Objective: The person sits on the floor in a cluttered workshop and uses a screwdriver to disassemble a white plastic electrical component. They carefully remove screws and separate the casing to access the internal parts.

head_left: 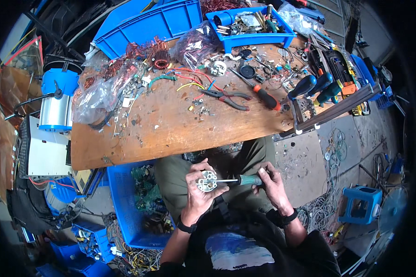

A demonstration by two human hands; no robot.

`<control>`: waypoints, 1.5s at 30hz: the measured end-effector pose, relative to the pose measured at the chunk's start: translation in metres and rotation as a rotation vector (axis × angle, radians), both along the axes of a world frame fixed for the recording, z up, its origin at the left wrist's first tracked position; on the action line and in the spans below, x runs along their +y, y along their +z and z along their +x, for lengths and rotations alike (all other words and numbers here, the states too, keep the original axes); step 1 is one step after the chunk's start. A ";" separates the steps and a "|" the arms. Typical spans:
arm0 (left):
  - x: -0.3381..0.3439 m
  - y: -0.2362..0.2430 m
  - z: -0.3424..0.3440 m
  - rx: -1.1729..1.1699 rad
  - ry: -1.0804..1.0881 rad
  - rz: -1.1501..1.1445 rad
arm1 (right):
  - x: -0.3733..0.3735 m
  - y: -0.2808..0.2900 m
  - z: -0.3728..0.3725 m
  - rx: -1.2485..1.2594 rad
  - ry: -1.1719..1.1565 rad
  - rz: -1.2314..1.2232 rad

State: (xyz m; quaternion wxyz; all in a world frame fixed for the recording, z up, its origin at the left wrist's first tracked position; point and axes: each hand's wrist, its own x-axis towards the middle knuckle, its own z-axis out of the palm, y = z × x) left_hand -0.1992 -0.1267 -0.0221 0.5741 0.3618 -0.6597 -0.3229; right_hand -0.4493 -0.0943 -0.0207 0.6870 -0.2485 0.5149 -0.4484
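Over my lap, my left hand [200, 189] grips a round pale part [206, 181] with holes and small metal bits in its face. My right hand [271, 182] is closed round the green handle of a screwdriver [248, 180]. Its thin shaft points left, and the tip reaches the face of the round part. Whether the tip sits in a hole or on a screw is too small to tell. On the wooden table beyond lie red-handled pliers [226, 98] and an orange-and-black screwdriver [266, 97].
The wooden table [166, 138] edge runs just beyond my hands. Copper coils [162, 58], plastic bags and a blue tray [259, 41] of parts fill its back. A metal frame [333, 111] juts over the right edge. A blue crate [129, 221] stands left of my legs, a blue stool [359, 203] right.
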 end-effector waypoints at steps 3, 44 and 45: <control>-0.001 0.003 0.000 -0.019 -0.002 -0.014 | 0.003 -0.007 0.002 -0.035 -0.002 -0.217; -0.003 0.003 0.001 -0.016 -0.019 0.022 | -0.003 0.003 -0.005 -0.149 0.005 -0.104; -0.003 0.003 0.001 -0.014 -0.019 0.024 | -0.002 0.003 -0.008 -0.177 0.048 -0.018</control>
